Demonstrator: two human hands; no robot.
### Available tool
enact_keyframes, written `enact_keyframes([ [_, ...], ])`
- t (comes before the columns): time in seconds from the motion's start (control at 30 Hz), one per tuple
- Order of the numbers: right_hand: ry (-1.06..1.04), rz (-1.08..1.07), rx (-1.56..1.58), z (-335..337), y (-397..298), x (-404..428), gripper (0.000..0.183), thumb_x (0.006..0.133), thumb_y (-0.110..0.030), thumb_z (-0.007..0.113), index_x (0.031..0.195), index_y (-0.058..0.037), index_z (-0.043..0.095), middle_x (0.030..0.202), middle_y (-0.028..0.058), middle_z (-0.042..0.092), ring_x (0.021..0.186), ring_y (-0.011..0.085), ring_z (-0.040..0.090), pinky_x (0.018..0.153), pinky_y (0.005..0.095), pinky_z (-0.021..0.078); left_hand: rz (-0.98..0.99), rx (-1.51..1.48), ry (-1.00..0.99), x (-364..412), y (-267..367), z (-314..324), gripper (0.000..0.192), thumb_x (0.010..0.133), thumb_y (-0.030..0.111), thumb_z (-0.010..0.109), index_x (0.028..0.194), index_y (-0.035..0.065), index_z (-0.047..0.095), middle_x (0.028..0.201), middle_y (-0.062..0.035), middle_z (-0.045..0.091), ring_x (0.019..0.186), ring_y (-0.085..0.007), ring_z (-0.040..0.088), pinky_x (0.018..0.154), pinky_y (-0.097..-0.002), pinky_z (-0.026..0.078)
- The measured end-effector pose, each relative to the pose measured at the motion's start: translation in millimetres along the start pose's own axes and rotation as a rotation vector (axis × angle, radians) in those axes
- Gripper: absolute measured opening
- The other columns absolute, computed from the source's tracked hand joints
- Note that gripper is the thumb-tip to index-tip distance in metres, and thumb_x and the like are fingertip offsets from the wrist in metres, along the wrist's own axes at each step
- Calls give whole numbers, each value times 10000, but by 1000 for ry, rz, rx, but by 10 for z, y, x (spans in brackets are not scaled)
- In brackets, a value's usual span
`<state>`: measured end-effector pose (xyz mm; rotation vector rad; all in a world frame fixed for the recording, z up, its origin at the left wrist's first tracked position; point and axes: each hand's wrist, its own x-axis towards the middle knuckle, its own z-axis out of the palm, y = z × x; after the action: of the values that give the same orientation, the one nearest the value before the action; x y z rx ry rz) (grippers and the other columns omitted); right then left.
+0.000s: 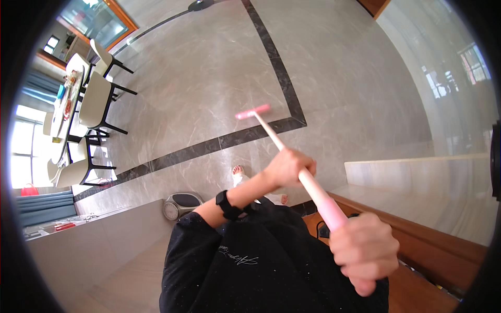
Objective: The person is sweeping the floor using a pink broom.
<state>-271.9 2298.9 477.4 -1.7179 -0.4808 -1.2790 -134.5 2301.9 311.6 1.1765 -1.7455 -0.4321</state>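
Observation:
Both my hands hold a long pole with a pale shaft [313, 187] and a pink grip near its upper end. My left hand [291, 167] is closed around the middle of the shaft, with a black watch [228, 205] on that wrist. Lower right in the picture, my right hand [364, 245] wraps the pink grip by the pole's end. At the far end a narrow pink crosswise head [253, 112] rests on or just above the grey marbled floor [195, 90], near the corner of a dark inlaid border [223, 141]. Whether the head is a broom or a mop cannot be told.
White chairs [96, 99] with black legs stand around a dining table [62, 117] at the left. A grey device [182, 205] sits beside a low pale wall [105, 231]. A marble step [411, 168] and brown wooden edge [407, 219] lie to the right.

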Motion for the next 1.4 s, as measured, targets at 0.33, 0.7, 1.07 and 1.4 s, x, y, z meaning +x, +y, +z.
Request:
enact_keyframes([
  [0.33,50,27,58,604,326,-232,296,828,-110,472,559,4,428,530,99,485,423,204,500,408,294,448,52,-309,-227,-756,-309,-179,106,626,116,615,586,85,522,484,-70,495,447,-265,517,428,-366,404],
  [0.7,-39,53,-174,1104,1192,-573,169,790,-100,469,639,-34,436,606,69,517,472,204,531,437,293,455,-10,-213,-81,-995,-1322,-588,215,644,87,594,495,64,440,442,-96,445,414,-285,484,417,-373,387],
  [1.07,45,119,-361,1293,1829,-329,198,782,-30,408,590,-67,374,521,54,472,432,200,502,428,320,433,-175,55,73,-525,-1746,-1168,161,631,96,566,523,37,463,503,-146,495,492,-339,512,478,-392,423],
  [1.4,-269,-41,589,1163,984,1066,380,843,-131,549,499,-37,419,426,41,418,374,167,504,366,274,449,7,-156,109,-686,-242,-1387,130,611,162,621,619,103,506,451,-38,459,407,-227,511,407,-341,408],
])
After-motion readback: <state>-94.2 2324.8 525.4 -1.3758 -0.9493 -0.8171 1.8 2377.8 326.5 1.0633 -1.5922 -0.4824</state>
